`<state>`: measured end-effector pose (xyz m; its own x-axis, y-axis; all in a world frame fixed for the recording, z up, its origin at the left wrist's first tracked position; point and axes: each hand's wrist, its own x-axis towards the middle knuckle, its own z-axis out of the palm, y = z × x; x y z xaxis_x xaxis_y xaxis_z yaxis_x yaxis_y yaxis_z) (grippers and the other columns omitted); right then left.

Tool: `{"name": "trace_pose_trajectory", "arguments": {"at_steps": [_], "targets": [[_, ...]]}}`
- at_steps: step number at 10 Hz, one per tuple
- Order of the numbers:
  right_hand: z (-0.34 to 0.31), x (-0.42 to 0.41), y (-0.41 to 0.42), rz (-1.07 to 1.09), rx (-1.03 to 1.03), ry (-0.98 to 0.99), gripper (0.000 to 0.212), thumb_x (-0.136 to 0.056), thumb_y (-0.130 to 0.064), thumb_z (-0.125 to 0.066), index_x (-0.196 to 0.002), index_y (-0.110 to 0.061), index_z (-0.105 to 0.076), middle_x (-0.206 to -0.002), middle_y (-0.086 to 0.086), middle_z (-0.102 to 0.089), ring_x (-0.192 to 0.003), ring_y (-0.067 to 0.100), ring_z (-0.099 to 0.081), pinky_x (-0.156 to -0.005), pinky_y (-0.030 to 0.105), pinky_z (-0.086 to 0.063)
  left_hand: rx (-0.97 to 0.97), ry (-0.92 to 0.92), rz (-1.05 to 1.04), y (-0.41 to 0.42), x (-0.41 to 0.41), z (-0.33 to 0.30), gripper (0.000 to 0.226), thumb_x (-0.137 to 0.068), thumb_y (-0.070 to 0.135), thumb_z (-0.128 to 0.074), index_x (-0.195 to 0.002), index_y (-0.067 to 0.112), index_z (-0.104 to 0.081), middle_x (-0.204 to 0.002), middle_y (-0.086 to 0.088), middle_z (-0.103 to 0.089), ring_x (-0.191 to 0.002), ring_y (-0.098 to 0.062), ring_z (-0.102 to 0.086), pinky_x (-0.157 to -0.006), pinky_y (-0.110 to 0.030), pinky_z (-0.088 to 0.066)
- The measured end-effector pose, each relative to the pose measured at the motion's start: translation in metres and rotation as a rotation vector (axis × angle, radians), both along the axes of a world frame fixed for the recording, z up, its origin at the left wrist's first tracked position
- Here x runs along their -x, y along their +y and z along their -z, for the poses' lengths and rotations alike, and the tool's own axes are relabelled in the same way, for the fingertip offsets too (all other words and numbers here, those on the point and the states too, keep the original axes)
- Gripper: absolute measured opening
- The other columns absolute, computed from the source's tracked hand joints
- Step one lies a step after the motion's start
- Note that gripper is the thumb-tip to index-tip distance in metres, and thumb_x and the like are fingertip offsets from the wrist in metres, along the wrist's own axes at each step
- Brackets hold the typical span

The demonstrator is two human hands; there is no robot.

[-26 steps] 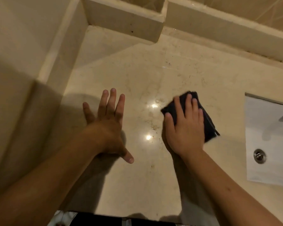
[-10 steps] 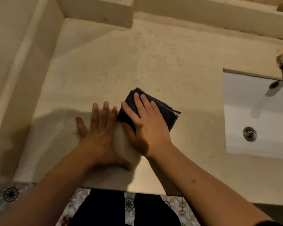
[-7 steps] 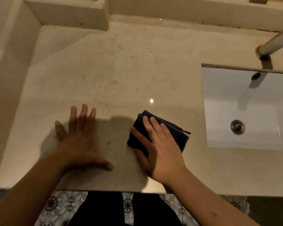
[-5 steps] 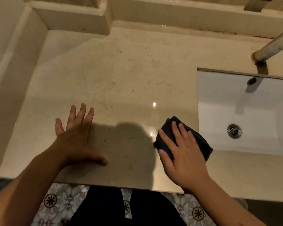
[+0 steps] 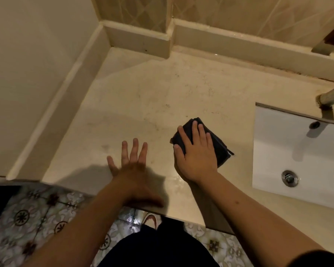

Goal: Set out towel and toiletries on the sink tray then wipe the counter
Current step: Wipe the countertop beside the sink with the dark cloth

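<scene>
Both hands are flat on the counter (image 5: 158, 97); my left hand (image 5: 131, 166) lies spread and empty near the front edge, bracing me; my right hand (image 5: 196, 151) presses open-palmed on the folded dark cloth (image 5: 221, 149), which sits between my left hand and the sink (image 5: 297, 151). I judge the cloth soft, light and limp; it should bunch if pinched by a corner, so I'd keep my palm over its middle and push.

The cloth (image 5: 219, 149) lies on the counter (image 5: 152, 97), left of the sink (image 5: 297, 151).
</scene>
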<state>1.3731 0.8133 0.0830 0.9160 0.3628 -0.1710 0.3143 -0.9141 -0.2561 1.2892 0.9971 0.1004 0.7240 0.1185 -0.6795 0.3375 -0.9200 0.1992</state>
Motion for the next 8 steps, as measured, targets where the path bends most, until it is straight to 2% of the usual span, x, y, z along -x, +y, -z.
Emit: {"name": "trace_pose_trajectory", "arguments": {"at_steps": [2,3,4,5,6,7,8], "targets": [[0.001,0.031,0.026,-0.178,-0.029,0.031,0.063,-0.102,-0.057,-0.02,-0.161,-0.036,-0.016,-0.17,0.005,0.0,-0.156,0.022,0.006,-0.125,0.044,0.003,-0.053,0.041,0.092,0.008,0.0,0.008,0.173,-0.006,0.102,-0.045,-0.12,0.026,0.062,-0.128,-0.003,0.07,-0.114,-0.035,0.066,-0.1,-0.077,0.018],[-0.002,0.042,0.017,-0.261,-0.03,0.085,0.062,-0.102,-0.055,-0.024,-0.161,-0.037,-0.014,-0.17,0.004,0.002,-0.156,0.02,0.009,-0.125,0.043,0.004,-0.039,0.039,0.071,0.007,-0.001,0.006,0.175,-0.009,0.1,-0.053,-0.12,0.027,0.062,-0.128,-0.002,0.07,-0.114,-0.032,0.066,-0.1,-0.076,0.02],[-0.008,0.054,0.004,-0.325,-0.014,0.139,0.063,-0.102,-0.055,-0.024,-0.161,-0.038,-0.01,-0.17,0.001,0.007,-0.155,0.017,0.014,-0.125,0.042,0.008,-0.039,-0.022,0.081,0.006,0.007,0.003,0.173,-0.012,0.101,-0.051,-0.126,0.029,0.058,-0.134,0.0,0.066,-0.12,-0.03,0.063,-0.101,-0.074,0.021],[-0.019,0.056,-0.009,-0.384,-0.026,0.223,0.069,-0.101,-0.054,-0.032,-0.162,-0.034,-0.009,-0.17,0.001,0.007,-0.155,0.018,0.013,-0.125,0.042,0.008,-0.004,-0.086,0.073,0.006,0.013,-0.002,0.171,-0.013,0.101,-0.052,-0.131,0.035,0.053,-0.139,0.005,0.062,-0.125,-0.024,0.06,-0.103,-0.07,0.023],[-0.039,0.054,-0.031,-0.381,-0.106,0.316,0.071,-0.1,-0.046,-0.047,-0.162,-0.03,-0.016,-0.17,0.004,-0.009,-0.156,0.021,-0.003,-0.126,0.043,-0.007,-0.014,-0.14,0.06,0.007,0.02,-0.006,0.166,-0.02,0.101,-0.055,-0.141,0.04,0.042,-0.148,0.009,0.053,-0.132,-0.019,0.054,-0.108,-0.067,0.02],[-0.059,0.057,-0.072,-0.308,-0.224,0.354,0.066,-0.099,-0.044,-0.052,-0.158,-0.033,-0.026,-0.164,0.0,-0.03,-0.149,0.019,-0.027,-0.119,0.041,-0.03,-0.067,-0.148,0.034,0.001,0.019,-0.019,0.154,-0.036,0.093,-0.062,-0.155,0.036,0.018,-0.162,0.006,0.031,-0.148,-0.022,0.031,-0.116,-0.065,0.002],[-0.081,0.053,-0.138,-0.166,-0.331,0.327,0.052,-0.099,-0.047,-0.052,-0.149,-0.037,-0.039,-0.148,-0.007,-0.05,-0.127,0.012,-0.052,-0.1,0.028,-0.042,-0.079,-0.229,0.009,-0.019,0.016,-0.039,0.109,-0.049,0.08,-0.063,-0.145,0.035,-0.039,-0.157,0.001,-0.035,-0.144,-0.025,-0.033,-0.109,-0.052,-0.036]]}}
